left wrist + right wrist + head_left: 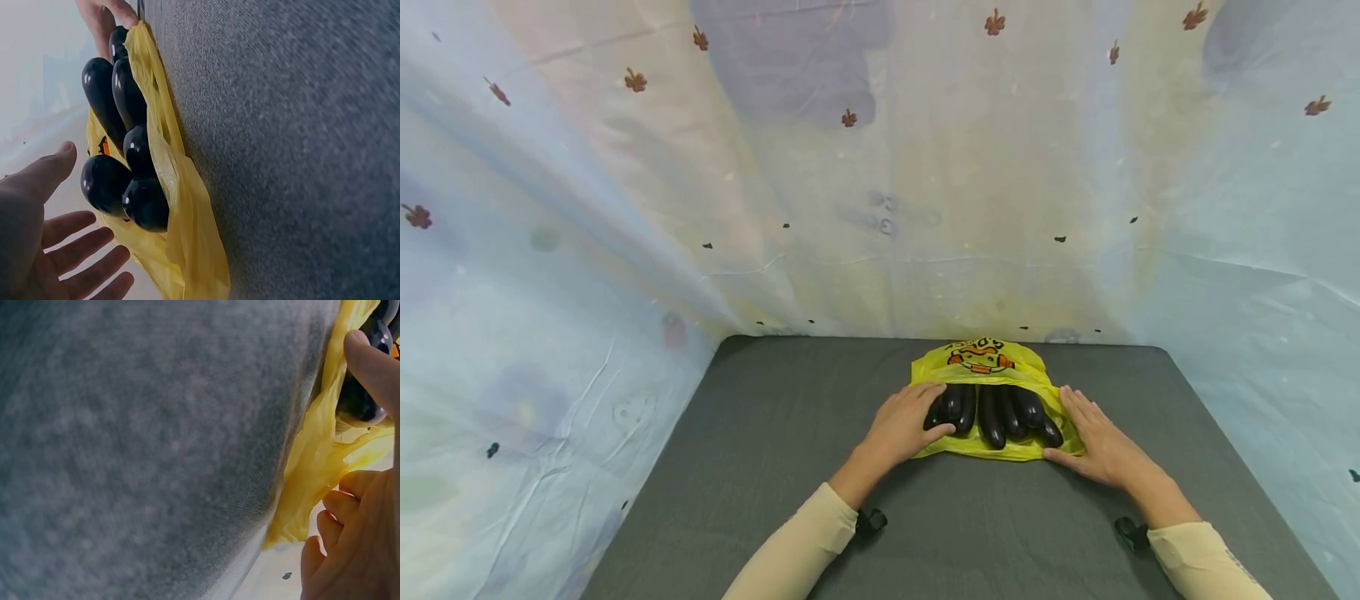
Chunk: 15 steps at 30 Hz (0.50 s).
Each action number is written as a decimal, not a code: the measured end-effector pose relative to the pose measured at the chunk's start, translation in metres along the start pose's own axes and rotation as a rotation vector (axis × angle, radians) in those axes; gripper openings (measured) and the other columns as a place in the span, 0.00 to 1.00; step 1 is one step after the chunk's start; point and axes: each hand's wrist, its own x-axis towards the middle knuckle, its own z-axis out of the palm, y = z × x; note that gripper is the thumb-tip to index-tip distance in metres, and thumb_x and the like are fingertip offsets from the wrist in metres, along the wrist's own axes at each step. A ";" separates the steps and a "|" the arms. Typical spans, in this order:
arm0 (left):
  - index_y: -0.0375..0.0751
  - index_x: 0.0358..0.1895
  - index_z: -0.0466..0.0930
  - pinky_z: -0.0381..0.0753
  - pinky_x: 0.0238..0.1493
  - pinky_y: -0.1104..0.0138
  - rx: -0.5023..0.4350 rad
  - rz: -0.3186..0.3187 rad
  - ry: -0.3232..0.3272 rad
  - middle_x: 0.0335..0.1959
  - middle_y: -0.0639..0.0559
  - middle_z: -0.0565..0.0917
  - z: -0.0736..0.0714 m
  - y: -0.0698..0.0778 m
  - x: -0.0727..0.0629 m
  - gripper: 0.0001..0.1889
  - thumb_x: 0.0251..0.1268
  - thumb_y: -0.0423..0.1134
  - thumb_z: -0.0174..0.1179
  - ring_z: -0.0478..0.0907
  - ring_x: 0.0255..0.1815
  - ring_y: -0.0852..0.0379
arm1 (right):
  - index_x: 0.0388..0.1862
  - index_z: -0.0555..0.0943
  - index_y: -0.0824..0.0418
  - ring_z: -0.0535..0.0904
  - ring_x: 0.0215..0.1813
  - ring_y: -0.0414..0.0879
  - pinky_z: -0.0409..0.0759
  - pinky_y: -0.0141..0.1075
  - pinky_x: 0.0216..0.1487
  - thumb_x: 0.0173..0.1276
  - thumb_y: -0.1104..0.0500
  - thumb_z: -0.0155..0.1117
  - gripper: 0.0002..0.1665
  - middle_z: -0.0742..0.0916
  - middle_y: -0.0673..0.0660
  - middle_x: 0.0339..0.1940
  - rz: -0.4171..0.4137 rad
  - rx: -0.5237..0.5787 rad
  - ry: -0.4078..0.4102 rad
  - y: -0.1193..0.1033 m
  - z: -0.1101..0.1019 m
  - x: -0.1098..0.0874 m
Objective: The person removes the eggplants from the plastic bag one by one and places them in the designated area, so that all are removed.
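Several shiny black eggplants [991, 417] lie side by side in the mouth of a yellow plastic bag [940, 446], which has a cartoon print on its far part. My left hand [906, 425] is at the bag's left side, thumb and fingers spread apart beside the nearest eggplants. In the left wrist view, the left hand [69, 250] shows its fingers extended, with nothing in its palm. My right hand [1101, 442] lies along the right edge of the bag. The right wrist view has the thumb [365, 362] against the bag's rim near an eggplant [357, 403], the fingers loosely bent beside the plastic.
The bag lies on a dark grey table [775, 433], close to its far edge. Behind and beside the table hangs a pale patterned sheet [955, 183]. A dark strap [871, 522] sits at the left wrist, and another strap [1130, 533] at the right.
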 end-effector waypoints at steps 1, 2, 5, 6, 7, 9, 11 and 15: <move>0.53 0.83 0.67 0.74 0.75 0.48 0.000 -0.001 0.002 0.81 0.53 0.71 0.001 0.000 0.000 0.39 0.77 0.65 0.62 0.69 0.80 0.49 | 0.90 0.48 0.67 0.51 0.85 0.74 0.54 0.71 0.80 0.70 0.31 0.73 0.70 0.56 0.74 0.87 0.002 0.004 -0.004 0.000 0.000 0.000; 0.53 0.83 0.67 0.74 0.75 0.48 0.004 -0.003 0.003 0.81 0.53 0.71 0.001 0.001 0.001 0.39 0.77 0.66 0.61 0.69 0.80 0.49 | 0.90 0.48 0.66 0.51 0.85 0.74 0.55 0.72 0.79 0.70 0.31 0.73 0.70 0.56 0.74 0.87 0.003 0.008 -0.007 0.000 0.000 0.000; 0.54 0.83 0.68 0.75 0.75 0.49 0.014 -0.002 0.011 0.79 0.53 0.73 0.003 0.002 0.002 0.39 0.76 0.66 0.61 0.70 0.79 0.50 | 0.90 0.47 0.66 0.51 0.85 0.75 0.55 0.73 0.78 0.70 0.32 0.73 0.69 0.56 0.74 0.87 0.000 0.016 -0.010 0.000 0.000 0.000; 0.54 0.83 0.68 0.75 0.75 0.50 0.018 0.002 0.014 0.79 0.53 0.73 0.003 0.002 0.002 0.38 0.77 0.66 0.61 0.71 0.78 0.51 | 0.90 0.47 0.66 0.51 0.85 0.75 0.55 0.73 0.79 0.70 0.32 0.74 0.69 0.56 0.74 0.87 -0.002 0.019 -0.010 0.000 0.000 0.000; 0.53 0.83 0.68 0.75 0.75 0.51 0.020 0.005 0.017 0.78 0.53 0.74 0.003 0.003 0.003 0.38 0.77 0.65 0.61 0.72 0.78 0.51 | 0.90 0.48 0.67 0.51 0.85 0.75 0.55 0.73 0.79 0.70 0.32 0.74 0.69 0.56 0.75 0.87 -0.003 0.021 -0.010 0.000 0.000 0.000; 0.53 0.82 0.69 0.76 0.74 0.51 0.018 0.011 0.023 0.77 0.52 0.75 0.004 0.004 0.003 0.38 0.77 0.64 0.62 0.73 0.76 0.51 | 0.90 0.47 0.67 0.50 0.85 0.75 0.54 0.72 0.80 0.70 0.32 0.74 0.69 0.56 0.75 0.87 -0.004 0.026 -0.011 0.000 0.000 -0.001; 0.52 0.81 0.70 0.78 0.73 0.52 0.014 0.013 0.026 0.76 0.52 0.76 0.004 0.005 0.004 0.37 0.77 0.64 0.62 0.75 0.74 0.51 | 0.90 0.47 0.67 0.50 0.85 0.75 0.54 0.71 0.80 0.70 0.32 0.73 0.69 0.56 0.75 0.87 -0.004 0.027 -0.014 -0.001 0.000 0.000; 0.52 0.81 0.70 0.81 0.68 0.51 0.004 -0.001 0.023 0.75 0.51 0.77 0.005 0.007 0.004 0.37 0.77 0.63 0.63 0.78 0.72 0.50 | 0.90 0.47 0.67 0.51 0.85 0.75 0.54 0.71 0.80 0.70 0.31 0.73 0.70 0.56 0.74 0.87 -0.004 0.018 -0.023 0.000 0.000 0.001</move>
